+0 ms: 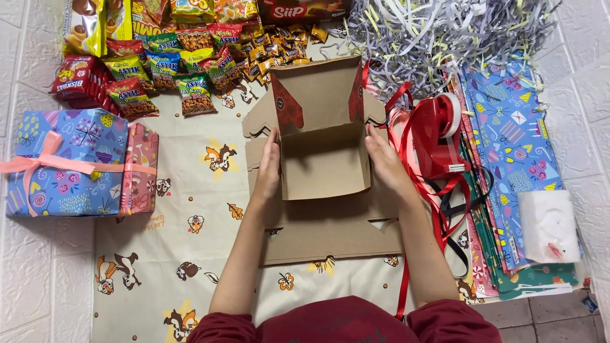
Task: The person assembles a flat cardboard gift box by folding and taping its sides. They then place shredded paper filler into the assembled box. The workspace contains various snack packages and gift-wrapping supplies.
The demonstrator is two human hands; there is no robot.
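A squirrel-print cloth [190, 190] covers the white tiled floor. At its middle lies a brown cardboard box blank [324, 184], half folded. The left hand [268, 166] and right hand [381, 162], fingers flat, press its side walls upright; squeezing both evenly keeps the creases square.

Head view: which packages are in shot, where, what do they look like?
Green and red snack packets: top left, small glossy pouches in rows.
Small gold-wrapped sweets: top centre, loose pile.
Blue patterned wrapped gift box: left, pink ribbon.
Brown cardboard box: centre, half-folded, between left hand and right hand.
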